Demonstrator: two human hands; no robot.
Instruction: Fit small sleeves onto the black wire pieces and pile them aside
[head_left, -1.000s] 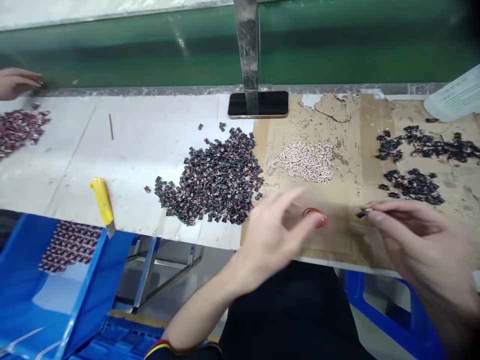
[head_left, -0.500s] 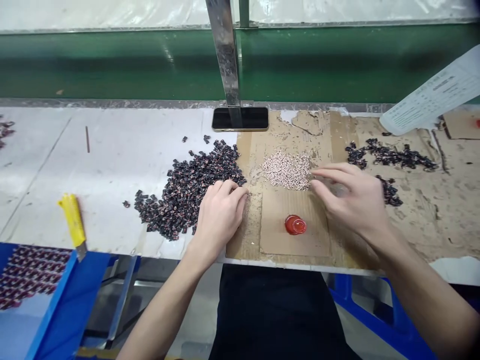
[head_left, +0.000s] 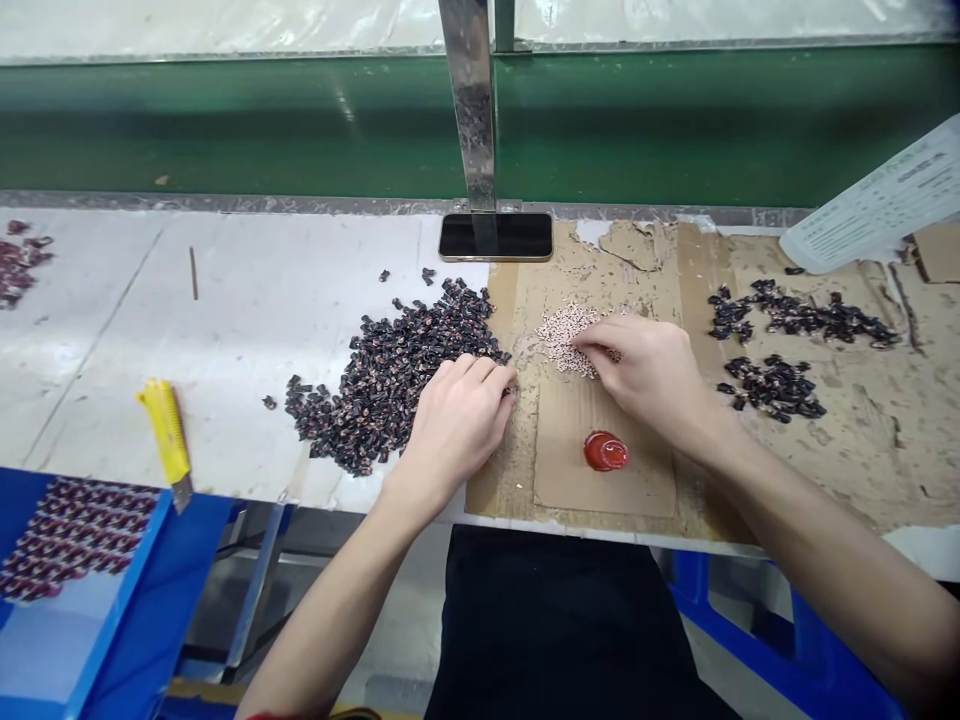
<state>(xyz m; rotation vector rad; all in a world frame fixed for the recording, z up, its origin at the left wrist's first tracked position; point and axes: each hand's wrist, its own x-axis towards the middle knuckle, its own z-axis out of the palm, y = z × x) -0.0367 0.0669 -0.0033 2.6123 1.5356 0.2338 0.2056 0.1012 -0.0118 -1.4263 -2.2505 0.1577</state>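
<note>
My left hand rests at the right edge of a heap of small black parts, its fingers curled and pressed together; what they hold is hidden. My right hand reaches over a pile of tiny pale pink pieces, thumb and fingertips pinched down into it. Anything between those fingertips is too small to make out. Between my hands, nearer to me, a small red cap-like dish with a glossy look sits on a square of cardboard.
Smaller groups of black parts lie right on worn cardboard. A phone lies by a metal post. A yellow utility knife overhangs the front edge, near a blue tray of parts. A printed translucent sheet leans in at right.
My right hand has moved left from the pink pile's right edge onto it, and its fingers have closed into a pinch. My left hand stays by the black heap. The view has shifted slightly.
</note>
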